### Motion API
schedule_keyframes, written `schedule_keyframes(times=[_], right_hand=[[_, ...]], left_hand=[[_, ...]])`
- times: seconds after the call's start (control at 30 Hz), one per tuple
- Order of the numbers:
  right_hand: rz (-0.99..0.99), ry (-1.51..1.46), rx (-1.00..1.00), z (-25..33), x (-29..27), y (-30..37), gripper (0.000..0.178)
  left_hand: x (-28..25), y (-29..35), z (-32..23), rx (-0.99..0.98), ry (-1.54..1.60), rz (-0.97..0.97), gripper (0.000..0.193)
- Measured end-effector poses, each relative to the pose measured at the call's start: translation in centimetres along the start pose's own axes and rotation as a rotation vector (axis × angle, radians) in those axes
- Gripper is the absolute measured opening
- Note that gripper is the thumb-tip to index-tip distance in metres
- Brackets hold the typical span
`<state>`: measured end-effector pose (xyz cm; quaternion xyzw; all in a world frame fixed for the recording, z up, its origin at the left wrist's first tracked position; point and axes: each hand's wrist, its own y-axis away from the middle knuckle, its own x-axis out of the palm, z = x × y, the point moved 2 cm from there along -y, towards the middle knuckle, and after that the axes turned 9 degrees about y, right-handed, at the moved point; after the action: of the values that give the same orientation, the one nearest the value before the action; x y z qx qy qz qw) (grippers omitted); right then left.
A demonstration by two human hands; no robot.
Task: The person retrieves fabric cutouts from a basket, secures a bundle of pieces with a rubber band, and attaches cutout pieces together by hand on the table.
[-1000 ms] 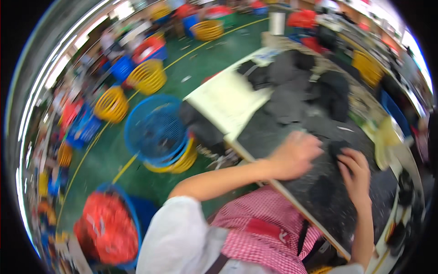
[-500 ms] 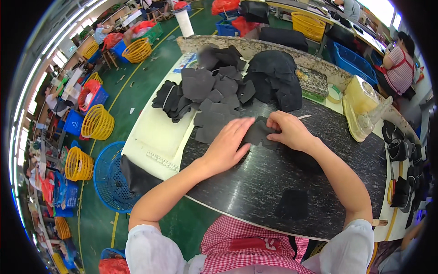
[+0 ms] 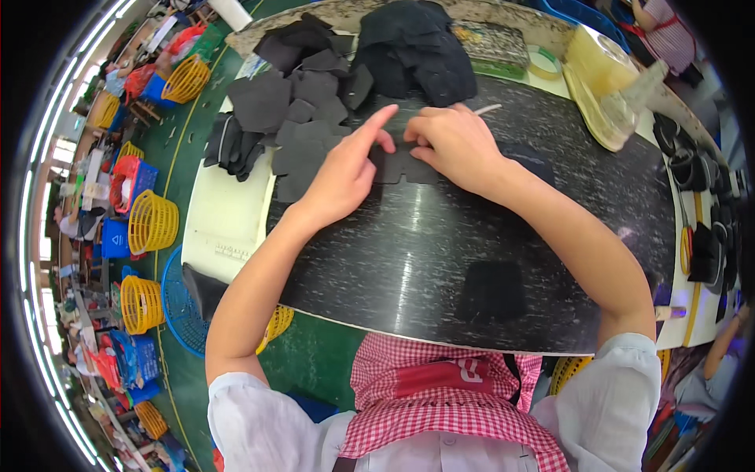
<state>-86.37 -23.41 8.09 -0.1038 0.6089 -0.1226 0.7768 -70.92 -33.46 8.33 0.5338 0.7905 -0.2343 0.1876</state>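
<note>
Dark and glossy, the bench [image 3: 440,259] carries a flat black notched fabric piece [image 3: 403,167] lying between both hands. Left hand [image 3: 344,175] rests at the piece's left edge, forefinger stretched out, other fingers curled, gripping nothing. Right hand [image 3: 456,145] presses its bent fingers onto the piece's top edge. Just beyond lies a heap of black cut pieces [image 3: 314,86]; a lone black patch [image 3: 493,289] sits nearer the person.

most of the dark cut piece [image 3: 405,167] under the right hand [image 3: 456,145]

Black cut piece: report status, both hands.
Left hand and right hand pressing black cut piece flat on dark board. Pile of black pieces just beyond.
</note>
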Motion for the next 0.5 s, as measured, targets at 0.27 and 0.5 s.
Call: schedule_keyframes(times=[0.27,0.5], right_hand=[[0.058,-0.828,0.275,3.7,-8.6,9.5,0.01],[0.173,-1.009,0.68,3.8,-6.9,19.9,0.022]], left_hand=[[0.0,1.8,-1.4,0.109,-0.176,-0.076,0.065],[10.9,9.8,-8.1,-0.199,0.507,0.071,0.067]])
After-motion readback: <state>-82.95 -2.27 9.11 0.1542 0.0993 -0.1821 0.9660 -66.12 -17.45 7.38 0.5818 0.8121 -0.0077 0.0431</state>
